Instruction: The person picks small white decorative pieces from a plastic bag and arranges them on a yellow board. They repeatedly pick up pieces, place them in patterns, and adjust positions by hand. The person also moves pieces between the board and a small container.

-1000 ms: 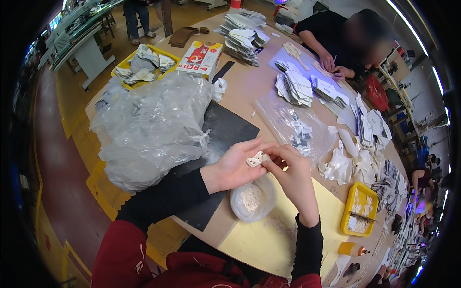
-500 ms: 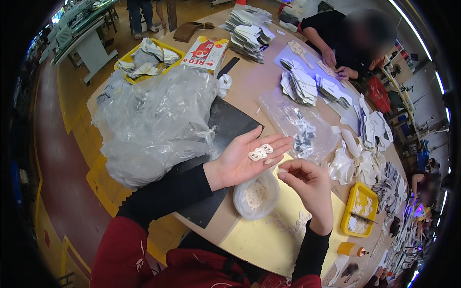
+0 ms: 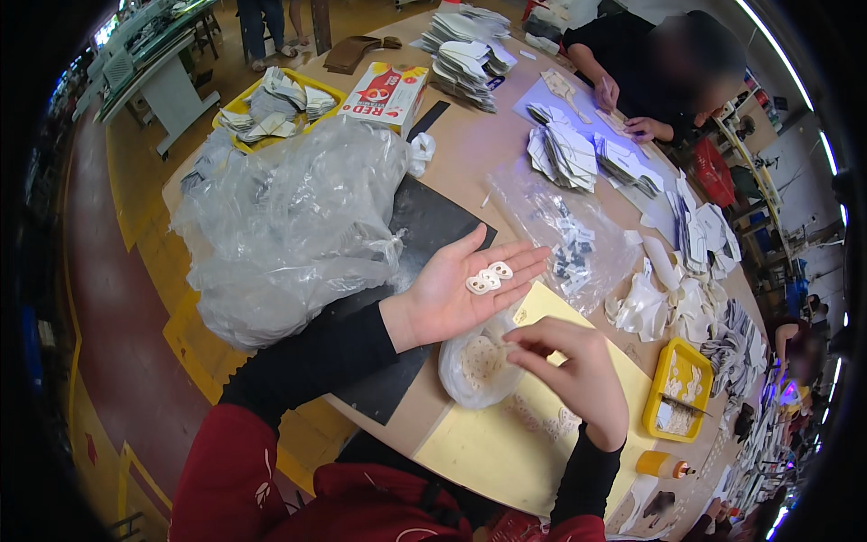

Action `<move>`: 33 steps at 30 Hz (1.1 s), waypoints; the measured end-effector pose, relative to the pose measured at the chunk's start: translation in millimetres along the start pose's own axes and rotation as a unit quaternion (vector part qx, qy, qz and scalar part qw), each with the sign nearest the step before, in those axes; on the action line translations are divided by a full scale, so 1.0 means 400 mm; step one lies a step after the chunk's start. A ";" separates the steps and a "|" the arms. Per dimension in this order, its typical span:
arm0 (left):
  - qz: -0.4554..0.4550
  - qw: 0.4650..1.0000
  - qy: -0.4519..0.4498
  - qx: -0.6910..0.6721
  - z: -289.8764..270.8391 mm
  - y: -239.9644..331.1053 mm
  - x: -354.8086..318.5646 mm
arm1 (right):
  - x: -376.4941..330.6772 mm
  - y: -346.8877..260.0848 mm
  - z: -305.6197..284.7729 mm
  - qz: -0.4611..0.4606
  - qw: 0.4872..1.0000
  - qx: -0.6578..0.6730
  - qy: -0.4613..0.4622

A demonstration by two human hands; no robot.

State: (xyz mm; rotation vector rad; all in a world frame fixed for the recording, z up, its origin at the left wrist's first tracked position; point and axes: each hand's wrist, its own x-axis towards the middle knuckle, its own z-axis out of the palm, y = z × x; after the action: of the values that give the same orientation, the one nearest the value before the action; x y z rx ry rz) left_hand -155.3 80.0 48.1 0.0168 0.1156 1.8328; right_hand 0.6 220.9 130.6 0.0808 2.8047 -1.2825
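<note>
My left hand point(image 3: 433, 303) lies palm up with its fingers stretched out over the table. On its fingers rest several small white, rounded pieces with dark holes point(image 3: 489, 278). My right hand point(image 3: 582, 366) is at the right rim of a small round container in clear plastic point(image 3: 470, 396), thumb and forefinger curled toward each other. Whether something small is between those fingertips cannot be made out. Similar pale pieces point(image 3: 479, 363) fill the container's bottom. Beneath my right hand, a yellow sheet point(image 3: 479, 447) carries pale, flower-like cut-outs point(image 3: 551, 420), partly hidden by the wrist.
A large clear plastic bag point(image 3: 280, 226) bulges at the left over a black mat point(image 3: 438, 217). Rightward are a yellow tray point(image 3: 652, 397), an orange bottle point(image 3: 659, 464) and white stacks point(image 3: 560, 158). A red-and-white carton point(image 3: 384, 95) stands behind. Across the table works another person point(image 3: 623, 50).
My right hand has moved left and down, from beside my left fingers to the container's rim. The left hand has barely shifted. A piece at its finger edge no longer shows there.
</note>
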 end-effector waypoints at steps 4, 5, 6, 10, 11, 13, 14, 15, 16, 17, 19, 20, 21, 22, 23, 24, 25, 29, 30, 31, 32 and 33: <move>-0.020 0.999 -0.026 -0.025 -0.007 -0.001 0.004 | -0.001 0.008 0.029 0.004 0.999 -0.037 0.038; -0.027 0.998 -0.036 -0.036 -0.010 -0.001 0.003 | 0.002 0.003 0.026 0.005 0.997 -0.025 0.073; -0.027 0.999 -0.025 -0.019 -0.009 -0.003 0.001 | 0.006 -0.007 0.022 0.006 0.994 -0.014 0.107; -0.033 0.998 0.055 0.026 0.035 -0.028 -0.006 | 0.051 0.018 0.058 -0.044 0.975 0.030 0.214; -0.036 0.995 0.086 0.032 0.043 -0.034 -0.009 | 0.064 0.021 0.074 -0.059 0.971 0.030 0.228; -0.038 0.997 0.053 0.034 0.017 -0.043 -0.007 | 0.070 0.030 0.101 -0.064 0.973 0.019 0.223; -0.038 0.998 0.037 0.034 0.002 -0.044 -0.004 | 0.072 0.040 0.108 -0.064 0.975 0.011 0.214; -0.045 0.998 0.026 0.027 -0.010 -0.043 -0.001 | 0.071 0.045 0.112 -0.064 0.977 0.004 0.205; -0.050 0.998 0.015 0.020 -0.020 -0.043 0.001 | 0.072 0.040 0.110 -0.062 0.976 0.016 0.208; -0.055 0.998 0.004 0.013 -0.033 -0.043 0.004 | 0.071 0.038 0.105 -0.051 0.978 0.023 0.201; -0.092 0.982 -0.136 -0.095 -0.063 -0.045 0.017 | 0.067 0.041 0.088 -0.028 0.981 0.036 0.189; -0.109 0.962 -0.204 -0.147 -0.068 -0.046 0.020 | 0.067 0.047 0.083 -0.018 0.980 0.066 0.188; -0.099 0.980 -0.134 -0.111 -0.072 -0.048 0.016 | 0.069 0.056 0.078 -0.009 0.978 0.096 0.186; -0.093 0.991 -0.064 -0.075 -0.032 -0.049 0.010 | 0.066 0.067 0.070 0.004 0.974 0.125 0.188; -0.082 0.996 0.008 -0.038 -0.005 -0.048 0.003 | 0.063 0.072 0.064 0.018 0.970 0.160 0.183; -0.081 0.996 0.020 -0.033 0.004 -0.049 0.004 | 0.059 0.077 0.057 0.032 0.964 0.195 0.178; -0.078 0.996 0.033 -0.028 0.011 -0.048 0.002 | 0.058 0.081 0.052 0.045 0.957 0.231 0.171; -0.073 0.990 -0.106 -0.050 -0.036 -0.018 0.004 | 0.035 0.048 0.009 0.092 0.954 0.264 0.107; -0.039 0.997 -0.066 -0.031 -0.047 -0.014 0.002 | 0.022 0.039 0.004 0.087 0.958 0.259 0.082; -0.008 1.000 -0.027 -0.014 -0.029 -0.013 0.001 | 0.008 0.031 -0.001 0.084 0.962 0.253 0.060; 0.024 1.000 0.012 0.003 -0.016 -0.013 0.000 | -0.001 0.022 -0.004 0.062 0.978 0.199 0.024; 0.038 0.999 0.024 0.010 -0.010 -0.013 0.001 | -0.002 0.012 -0.004 0.041 0.987 0.153 0.021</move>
State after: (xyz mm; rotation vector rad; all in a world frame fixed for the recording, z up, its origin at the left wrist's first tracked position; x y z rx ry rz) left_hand -150.9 81.5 43.6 -0.0090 0.1680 1.9090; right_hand 1.8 225.3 128.3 0.2370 2.5818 -1.6954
